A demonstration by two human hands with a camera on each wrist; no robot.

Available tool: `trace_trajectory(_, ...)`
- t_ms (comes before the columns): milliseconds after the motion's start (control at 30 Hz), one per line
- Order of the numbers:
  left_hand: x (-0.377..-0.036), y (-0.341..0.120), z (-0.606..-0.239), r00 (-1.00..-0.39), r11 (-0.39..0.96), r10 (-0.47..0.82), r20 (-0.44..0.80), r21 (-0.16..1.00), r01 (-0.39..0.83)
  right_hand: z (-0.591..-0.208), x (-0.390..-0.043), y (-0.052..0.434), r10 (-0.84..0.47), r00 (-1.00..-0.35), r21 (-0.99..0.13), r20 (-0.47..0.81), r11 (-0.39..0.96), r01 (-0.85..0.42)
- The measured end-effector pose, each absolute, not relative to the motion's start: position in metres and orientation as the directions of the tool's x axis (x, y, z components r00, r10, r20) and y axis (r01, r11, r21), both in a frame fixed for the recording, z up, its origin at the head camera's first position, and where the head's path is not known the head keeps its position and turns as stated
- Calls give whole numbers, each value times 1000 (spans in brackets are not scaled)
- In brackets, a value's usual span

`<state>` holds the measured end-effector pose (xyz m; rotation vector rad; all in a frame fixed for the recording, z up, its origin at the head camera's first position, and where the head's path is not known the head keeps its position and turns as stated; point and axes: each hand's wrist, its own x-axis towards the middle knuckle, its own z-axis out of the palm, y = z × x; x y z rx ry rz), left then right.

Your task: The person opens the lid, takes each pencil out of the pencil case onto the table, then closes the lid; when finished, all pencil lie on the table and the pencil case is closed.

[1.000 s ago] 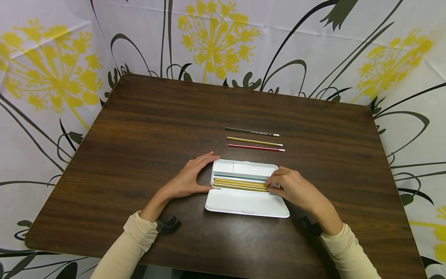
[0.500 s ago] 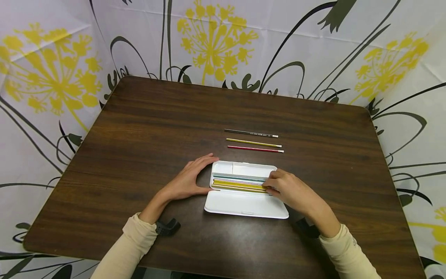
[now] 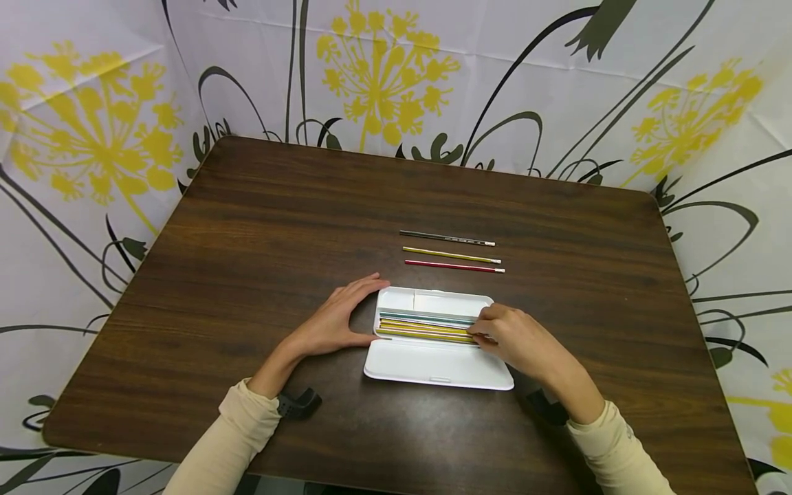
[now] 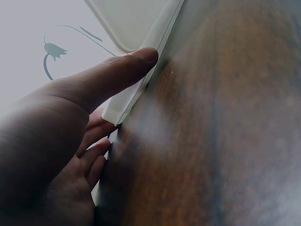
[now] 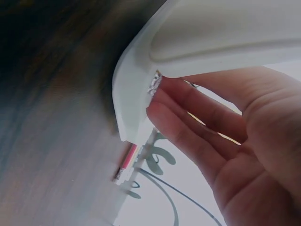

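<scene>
An open white pencil case (image 3: 433, 364) lies near the table's front, its lid folded toward me. Its tray holds several pencils (image 3: 423, 327), mostly yellow. My left hand (image 3: 337, 317) brackets the tray's left end, fingers straight along the far corner and the thumb (image 4: 113, 73) pressed against the case's edge (image 4: 141, 89). My right hand (image 3: 504, 333) sits over the tray's right end, and its curled fingertips (image 5: 162, 101) pinch the metal ferrule end (image 5: 154, 84) of a pencil. The right hand hides the pencils' right ends in the head view.
Behind the case three pencils lie side by side on the dark wooden table (image 3: 247, 227): black (image 3: 447, 238), yellow (image 3: 452, 255), red (image 3: 454, 266). A floral cloth (image 3: 383, 69) hangs around the table. Wrist straps (image 3: 297, 402) show at my cuffs.
My right hand has crept slightly left along the pencils' ends. The left hand and the case stay where they were.
</scene>
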<state>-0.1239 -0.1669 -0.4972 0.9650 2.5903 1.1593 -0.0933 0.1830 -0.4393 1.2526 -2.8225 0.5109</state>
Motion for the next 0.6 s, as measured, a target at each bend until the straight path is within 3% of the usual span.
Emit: trace_trajectory(600, -123, -167, -496, -786, 496, 605, 129, 711, 499, -448, -96, 191, -694, -692, -370, 197, 601, -708)
